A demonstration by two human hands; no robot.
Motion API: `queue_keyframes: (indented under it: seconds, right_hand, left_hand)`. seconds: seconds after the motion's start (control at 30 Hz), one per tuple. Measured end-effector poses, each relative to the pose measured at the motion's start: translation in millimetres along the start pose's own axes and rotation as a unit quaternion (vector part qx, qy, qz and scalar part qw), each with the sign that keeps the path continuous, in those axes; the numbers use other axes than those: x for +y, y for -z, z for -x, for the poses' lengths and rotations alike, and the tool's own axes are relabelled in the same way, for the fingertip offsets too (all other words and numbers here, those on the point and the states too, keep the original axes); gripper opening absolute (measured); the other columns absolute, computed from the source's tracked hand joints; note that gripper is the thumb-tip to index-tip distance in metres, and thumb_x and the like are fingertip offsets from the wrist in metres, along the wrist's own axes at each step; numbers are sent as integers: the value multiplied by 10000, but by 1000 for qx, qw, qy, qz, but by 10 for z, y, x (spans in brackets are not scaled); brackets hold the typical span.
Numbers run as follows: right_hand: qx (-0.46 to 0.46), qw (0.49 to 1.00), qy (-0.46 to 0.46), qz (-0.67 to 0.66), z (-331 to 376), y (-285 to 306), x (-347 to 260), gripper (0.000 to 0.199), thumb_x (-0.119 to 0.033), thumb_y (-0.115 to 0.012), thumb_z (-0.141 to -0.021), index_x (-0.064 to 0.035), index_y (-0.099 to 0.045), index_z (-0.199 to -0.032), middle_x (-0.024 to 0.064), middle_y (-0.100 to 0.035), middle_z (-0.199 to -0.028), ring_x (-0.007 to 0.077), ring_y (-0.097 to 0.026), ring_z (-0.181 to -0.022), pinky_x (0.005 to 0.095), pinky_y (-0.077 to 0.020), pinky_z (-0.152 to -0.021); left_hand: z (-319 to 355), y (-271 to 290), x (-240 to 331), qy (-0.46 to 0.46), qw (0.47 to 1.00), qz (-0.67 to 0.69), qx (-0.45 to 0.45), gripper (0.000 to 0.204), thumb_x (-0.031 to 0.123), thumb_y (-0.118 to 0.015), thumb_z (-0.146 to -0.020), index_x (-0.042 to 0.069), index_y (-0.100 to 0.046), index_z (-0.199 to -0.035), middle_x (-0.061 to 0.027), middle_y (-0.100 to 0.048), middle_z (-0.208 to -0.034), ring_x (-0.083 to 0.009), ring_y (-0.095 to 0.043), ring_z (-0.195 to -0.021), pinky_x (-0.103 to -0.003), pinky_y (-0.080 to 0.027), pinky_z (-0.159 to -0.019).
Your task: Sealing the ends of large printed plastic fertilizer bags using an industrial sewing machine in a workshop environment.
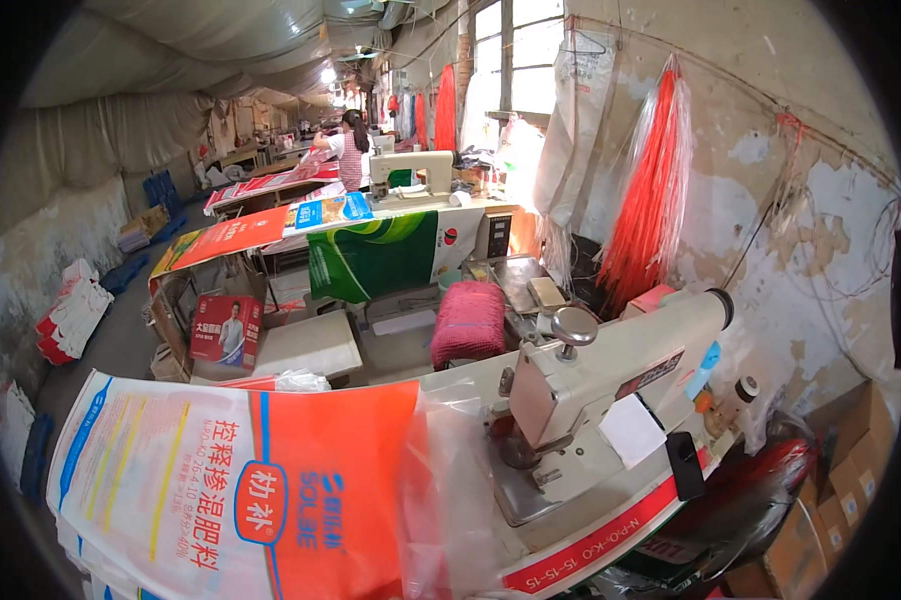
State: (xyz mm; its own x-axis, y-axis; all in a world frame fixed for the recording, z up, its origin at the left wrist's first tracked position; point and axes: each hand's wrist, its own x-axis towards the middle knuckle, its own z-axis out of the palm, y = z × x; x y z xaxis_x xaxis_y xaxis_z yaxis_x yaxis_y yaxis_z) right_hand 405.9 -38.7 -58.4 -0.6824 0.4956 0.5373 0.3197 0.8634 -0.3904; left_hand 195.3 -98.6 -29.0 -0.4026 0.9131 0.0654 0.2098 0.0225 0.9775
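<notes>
Neither of my hands shows in the head view. Closest to me, a stack of printed plastic sacks point(341, 480), orange and white, lies across the left of the sewing table, its clear liner edge point(441, 500) reaching toward the machine. A cream industrial sewing machine point(611, 380) stands to the right of the stack, its needle area above a metal plate point(516, 490). On the machine bed rest a white piece of paper point(633, 430) and a black phone point(685, 465). Behind the machine head sits a large pink spool of thread point(469, 322).
Beyond, another sewing table carries green and orange sacks point(376, 255) and a second machine point(411, 175). A person point(353, 155) works farther back. Red and white strands point(651, 180) hang on the right wall. Cardboard boxes point(861, 450) stand at right; a red carton point(226, 330) is at left.
</notes>
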Motion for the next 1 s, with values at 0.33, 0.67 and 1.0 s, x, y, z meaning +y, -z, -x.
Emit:
queue_keyframes:
  seconds: [0.33,0.67,1.0]
  right_hand:
    - [-4,1000,-8,5,-50,96,38,458,-230,-712,-669,-106,-666,-1108,80,-635,-1126,261,-610,-992,397,-521,-820]
    - [-44,999,-3,5,57,-81,13,489,-218,-704,-681,-91,-640,-1149,89,-611,-1177,271,-592,-1055,412,-499,-868]
    - [-48,998,-14,33,-27,-77,25,498,-240,-704,-657,-121,-651,-1138,63,-618,-1179,247,-591,-1050,403,-495,-858]
  left_hand:
    - [-69,-58,148,-48,997,-68,11,329,56,-663,-848,30,-437,-610,-31,-455,-473,-105,-512,-406,-286,-391,-382]
    - [-14,-7,86,-34,998,-33,30,329,60,-677,-838,25,-441,-611,-52,-441,-464,-113,-514,-413,-303,-376,-383]
    - [-84,32,52,-39,999,-20,25,364,88,-695,-841,24,-430,-599,-73,-416,-461,-123,-502,-398,-302,-355,-382]
